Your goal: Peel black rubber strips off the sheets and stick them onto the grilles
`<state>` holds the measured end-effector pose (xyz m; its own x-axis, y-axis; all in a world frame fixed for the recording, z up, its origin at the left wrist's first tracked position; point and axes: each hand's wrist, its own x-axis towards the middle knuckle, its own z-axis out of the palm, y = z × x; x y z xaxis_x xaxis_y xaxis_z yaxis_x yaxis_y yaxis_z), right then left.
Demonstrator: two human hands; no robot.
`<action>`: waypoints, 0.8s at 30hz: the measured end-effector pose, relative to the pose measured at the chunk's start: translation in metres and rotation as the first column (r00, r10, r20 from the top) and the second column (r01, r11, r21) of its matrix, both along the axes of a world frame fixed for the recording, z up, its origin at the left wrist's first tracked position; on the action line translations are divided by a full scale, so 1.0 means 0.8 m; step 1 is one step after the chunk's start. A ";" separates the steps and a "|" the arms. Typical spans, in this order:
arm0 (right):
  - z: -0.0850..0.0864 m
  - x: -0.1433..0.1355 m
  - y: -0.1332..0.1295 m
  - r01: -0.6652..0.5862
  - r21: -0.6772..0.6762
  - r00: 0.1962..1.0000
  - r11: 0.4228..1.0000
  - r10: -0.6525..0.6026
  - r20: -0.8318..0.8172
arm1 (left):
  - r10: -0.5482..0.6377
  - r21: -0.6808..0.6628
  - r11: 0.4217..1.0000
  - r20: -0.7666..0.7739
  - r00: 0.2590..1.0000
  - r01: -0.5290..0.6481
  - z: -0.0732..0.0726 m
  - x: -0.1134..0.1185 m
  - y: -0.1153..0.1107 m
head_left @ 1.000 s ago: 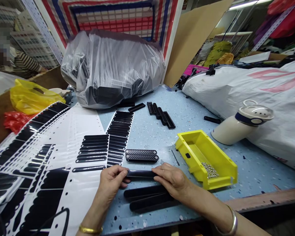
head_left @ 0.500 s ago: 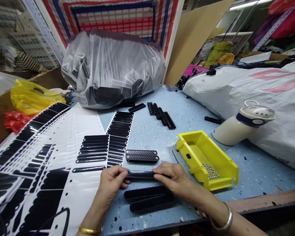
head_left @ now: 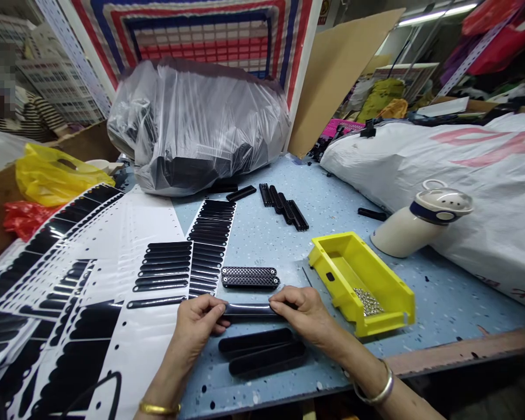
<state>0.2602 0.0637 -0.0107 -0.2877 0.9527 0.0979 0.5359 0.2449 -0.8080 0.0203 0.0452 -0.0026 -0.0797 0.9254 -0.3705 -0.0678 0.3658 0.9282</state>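
Between my two hands lies a glossy black strip-shaped piece (head_left: 249, 310), level above the blue speckled table (head_left: 262, 245). My left hand (head_left: 199, 318) pinches its left end with thumb and fingers. At the other end, the thumb and fingers of my right hand (head_left: 304, 309) are closed on it. Just beyond sits a black textured handle-like piece (head_left: 250, 277) with a screw at each end. Nearer to me, two dark rounded strips (head_left: 262, 353) lie side by side below my hands. White sheets with black strip stickers (head_left: 164, 265) spread to the left of my left hand.
A yellow bin (head_left: 363, 286) holding small metal screws stands right of my right hand. Behind it leans a cream bottle (head_left: 420, 224) against a white sack (head_left: 476, 175). Several black pieces (head_left: 284, 205) lie further back, before a large plastic-wrapped bundle (head_left: 201, 128). A person (head_left: 35, 114) is at far left.
The view has shifted slightly, so things sit a little further left. Both hands keep hold of the black strip; their grip looks the same.
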 end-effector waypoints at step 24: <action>0.012 0.011 -0.007 0.110 0.023 0.974 0.994 -0.112 0.196 | 0.035 0.038 0.999 0.057 0.998 -0.037 -0.013 0.005 0.002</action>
